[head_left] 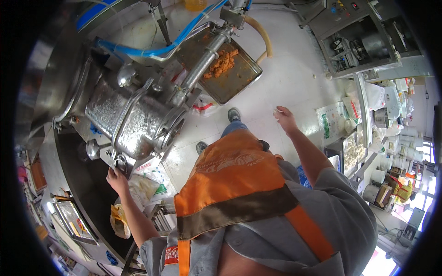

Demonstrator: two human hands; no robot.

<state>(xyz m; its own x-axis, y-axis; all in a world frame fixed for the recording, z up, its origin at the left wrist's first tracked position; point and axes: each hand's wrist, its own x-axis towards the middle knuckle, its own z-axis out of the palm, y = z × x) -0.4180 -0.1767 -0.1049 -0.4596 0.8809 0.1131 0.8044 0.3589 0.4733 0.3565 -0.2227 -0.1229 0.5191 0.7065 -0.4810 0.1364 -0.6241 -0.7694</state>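
Note:
A large shiny steel machine (122, 119) with a rounded body stands at my left. My left hand (118, 180) is closed at the metal bracket (120, 162) on the machine's lower end; its fingertips are partly hidden there. My right hand (286, 118) hangs out over the floor at the right, away from any equipment. Its fingers are curled, and a small whitish bit shows at the fingertips, too small to name. From the machine a steel pipe (202, 62) runs up over a metal tray (229, 92) holding a clump of orange-brown filling (223, 63).
Blue hoses (161, 53) arch above the machine. A tan hose (263, 39) bends beside the tray. Another steel machine (359, 43) stands far right, near trays of round white dough pieces (353, 149). Plastic bags (142, 186) lie by my left arm. My shoes (234, 114) are on pale floor tiles.

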